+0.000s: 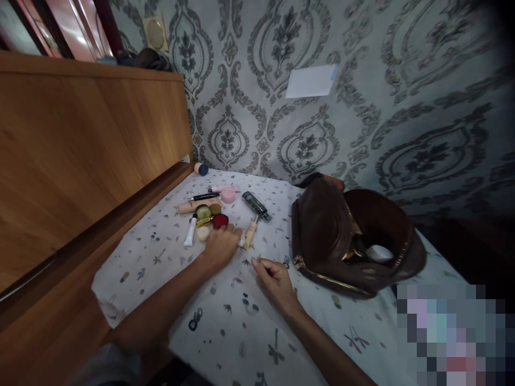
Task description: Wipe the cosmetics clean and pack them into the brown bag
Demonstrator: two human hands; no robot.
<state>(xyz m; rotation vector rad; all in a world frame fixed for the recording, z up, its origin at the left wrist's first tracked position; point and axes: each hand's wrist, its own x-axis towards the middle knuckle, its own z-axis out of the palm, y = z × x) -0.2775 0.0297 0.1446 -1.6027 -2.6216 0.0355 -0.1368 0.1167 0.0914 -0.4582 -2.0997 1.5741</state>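
Observation:
My left hand (pixel 222 247) reaches over a cluster of cosmetics on the patterned cloth. Its fingers are stretched forward, the tips at the near edge of a red round container (pixel 220 221); I see nothing gripped. Just left of it lies a small cream-coloured round item (pixel 203 234), and to its right a slim beige tube with a gold end (pixel 250 234). Close by are a white tube (pixel 190 232), a green-lidded jar (pixel 204 212) and a gold stick (pixel 205 221). My right hand (pixel 277 284) is curled above the cloth, thumb against the index finger, with nothing visible in it.
A brown leather bag (pixel 322 230) stands gaping at the right, a white item (pixel 379 253) inside. Farther back lie a dark green bottle (pixel 256 205), a pink jar (pixel 228 195), a beige tube (pixel 199 206) and a blue-capped jar (pixel 201 169). A wooden panel (pixel 92 128) borders the left.

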